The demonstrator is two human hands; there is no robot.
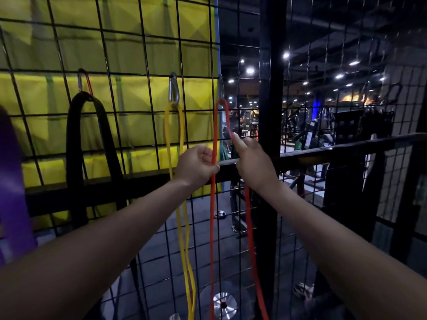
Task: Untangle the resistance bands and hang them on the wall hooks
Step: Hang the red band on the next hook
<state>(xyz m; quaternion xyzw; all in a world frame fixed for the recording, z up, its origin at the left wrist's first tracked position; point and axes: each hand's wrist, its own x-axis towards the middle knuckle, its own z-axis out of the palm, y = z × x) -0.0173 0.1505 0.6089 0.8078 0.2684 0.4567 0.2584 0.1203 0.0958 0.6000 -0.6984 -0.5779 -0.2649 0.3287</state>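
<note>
Three carabiner hooks hang from one horizontal wire of the black wire grid (143, 54), and each carries one band. The left hook (83, 81), at about 10 o'clock in the view, holds the black band (76, 144), a wide loop. The middle hook (174, 90), near 11 o'clock, holds the yellow band (168, 135), a thin loop that runs down to 6 o'clock. The right hook (221, 86), close to 12 o'clock, holds the red band (212, 215), whose two strands drop past the bottom edge.

A fourth band (a purple band (11, 192), blurred, at 9 o'clock) shows only in part; what it hangs from cannot be told.

Two hands are up at the red band. The left hand (196, 166) has its fingers curled round the red band's left strand, with the strand passing through the fist and out at 6 o'clock below it. The right hand (251, 162) is loosely curled with the forefinger raised toward 11 o'clock, its tip touching the right strand; whether the other fingers hold that strand cannot be told, since it passes behind the hand.
</note>
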